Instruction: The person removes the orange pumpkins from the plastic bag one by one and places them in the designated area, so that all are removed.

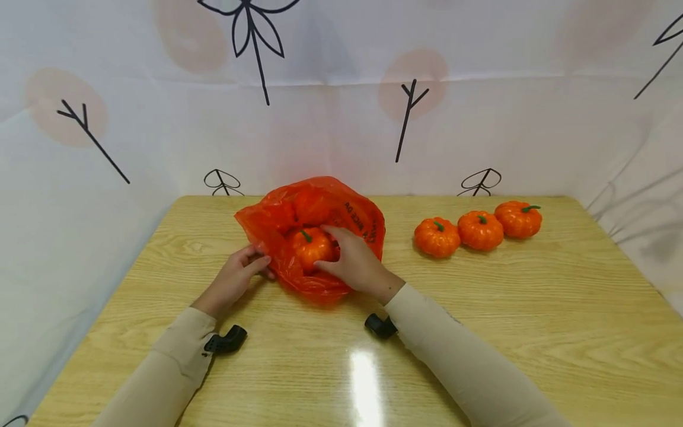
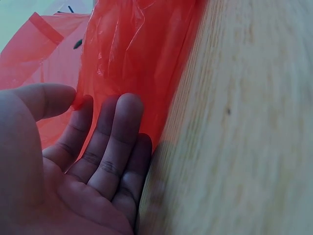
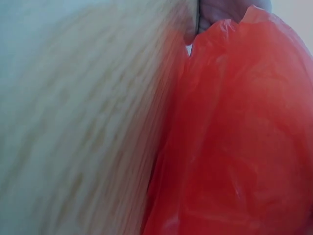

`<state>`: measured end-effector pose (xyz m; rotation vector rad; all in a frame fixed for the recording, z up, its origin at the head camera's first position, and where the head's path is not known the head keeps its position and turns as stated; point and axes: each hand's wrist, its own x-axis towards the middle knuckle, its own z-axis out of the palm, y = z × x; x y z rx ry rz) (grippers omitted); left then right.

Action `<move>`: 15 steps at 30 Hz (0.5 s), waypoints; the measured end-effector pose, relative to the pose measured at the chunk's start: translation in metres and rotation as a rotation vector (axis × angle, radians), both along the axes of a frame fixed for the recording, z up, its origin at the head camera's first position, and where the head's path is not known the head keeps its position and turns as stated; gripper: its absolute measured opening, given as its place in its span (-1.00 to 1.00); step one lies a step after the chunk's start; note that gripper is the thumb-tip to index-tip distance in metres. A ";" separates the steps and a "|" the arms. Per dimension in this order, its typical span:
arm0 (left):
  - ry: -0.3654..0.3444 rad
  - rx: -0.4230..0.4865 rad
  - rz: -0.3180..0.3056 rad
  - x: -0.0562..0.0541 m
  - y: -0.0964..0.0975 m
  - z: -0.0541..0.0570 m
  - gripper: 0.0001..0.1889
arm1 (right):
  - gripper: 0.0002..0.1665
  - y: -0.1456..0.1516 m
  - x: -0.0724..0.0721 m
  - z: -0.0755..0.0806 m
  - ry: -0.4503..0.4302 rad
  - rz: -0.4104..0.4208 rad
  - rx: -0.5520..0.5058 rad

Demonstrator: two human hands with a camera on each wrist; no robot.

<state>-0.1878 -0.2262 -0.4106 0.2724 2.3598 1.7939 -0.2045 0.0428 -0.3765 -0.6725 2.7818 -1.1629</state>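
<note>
A red plastic bag [image 1: 368, 219] with dark print lies open on the table, its mouth facing up and toward me. My left hand [image 1: 240, 274] pinches the bag's left rim between thumb and index finger; in the left wrist view the other fingers of this hand [image 2: 93, 166] lie along the outside of the plastic. Inside the bag mouth, my right hand [image 1: 354, 261] grips a small orange pumpkin [image 1: 308, 248] with a green stem, thumb at its near side and fingers at its far right. The bag wall [image 3: 244, 132] hides the right hand in the right wrist view. More orange shapes show behind the pumpkin through the plastic.
Three more small pumpkins stand in a row at the right: a near one [image 1: 437, 238], a middle one [image 1: 481, 230] and a far one [image 1: 517, 220]. The wooden table [image 1: 299, 367] ends at a patterned cloth backdrop [image 1: 331, 136].
</note>
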 end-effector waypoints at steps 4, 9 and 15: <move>-0.005 0.001 0.008 0.000 0.000 0.000 -0.75 | -0.10 0.004 0.002 0.001 0.041 -0.012 -0.008; -0.022 -0.007 0.016 0.000 0.001 0.000 -0.74 | -0.13 0.008 0.007 0.001 0.095 0.002 -0.024; -0.029 -0.011 0.014 0.000 0.000 0.000 -0.73 | -0.14 0.014 0.013 0.000 0.137 0.026 -0.040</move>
